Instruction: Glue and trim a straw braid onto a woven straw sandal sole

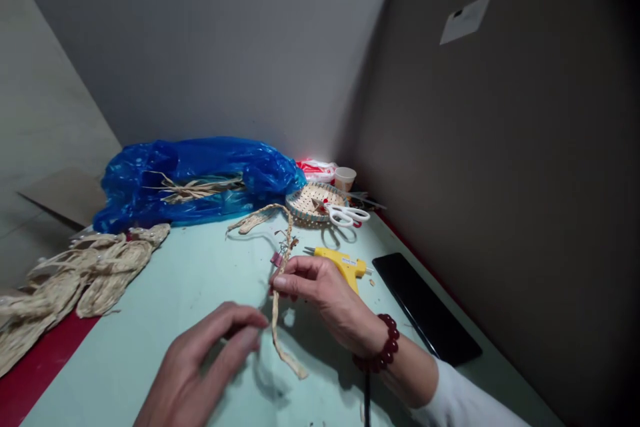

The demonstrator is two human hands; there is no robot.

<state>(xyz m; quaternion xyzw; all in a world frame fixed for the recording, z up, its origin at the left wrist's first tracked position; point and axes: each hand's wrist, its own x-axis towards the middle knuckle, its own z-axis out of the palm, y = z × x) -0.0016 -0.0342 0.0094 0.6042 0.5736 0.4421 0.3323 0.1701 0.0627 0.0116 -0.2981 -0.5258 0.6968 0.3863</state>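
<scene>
A thin plaited straw cord (pixel 287 243) is pinched between the thumb and fingers of my right hand (pixel 325 290), over the table. Its loose lower end hangs below the grip and bends to the right. At the top the cord curves left to a flat, woven straw piece (pixel 257 219). My left hand (pixel 200 363) is just left of the hanging end, slightly blurred, thumb and forefinger a little apart with nothing seen between them. Behind my right hand lies a yellow glue gun (pixel 345 261), partly covered. A small dark pink object (pixel 277 259) shows beside the cord.
A blue plastic bag (pixel 200 153) with straw strands lies at the back. White-handled scissors (pixel 347 215) rest on a shallow woven basket (pixel 300 199), beside a paper cup (pixel 345 178). Woven straw soles (pixel 115 273) are piled left; a black phone-like slab (pixel 425 307) lies right.
</scene>
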